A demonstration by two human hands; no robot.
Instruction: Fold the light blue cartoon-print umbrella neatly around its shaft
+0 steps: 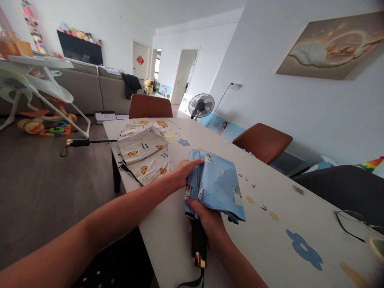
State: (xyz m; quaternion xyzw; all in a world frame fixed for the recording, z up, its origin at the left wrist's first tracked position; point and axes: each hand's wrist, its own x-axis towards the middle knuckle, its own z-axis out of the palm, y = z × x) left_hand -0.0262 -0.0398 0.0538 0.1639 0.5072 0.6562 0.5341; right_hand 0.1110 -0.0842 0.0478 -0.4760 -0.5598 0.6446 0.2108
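Observation:
A blue folding umbrella (pixel 223 180) with cat prints is held above the white table, its cloth gathered flat and its black and gold handle pointing toward me. Around the upper left edge of the folded cloth, my left hand (pixel 186 173) is closed, thumb laid across it. My right hand (pixel 208 222) grips the lower end of the cloth near the handle; some of its fingers are hidden behind. To the left lies a cream umbrella (pixel 144 150) with yellow animal prints, loosely collapsed, its shaft and black handle sticking out past the table edge.
The white table (pixel 177 208) bears printed flowers and letters. Eyeglasses (pixel 351 220) and a small brown item (pixel 298 189) lie on its right side. Brown chairs (pixel 150 106) and a dark chair (pixel 345 196) stand around it. A fan (pixel 201 105) is beyond the far end.

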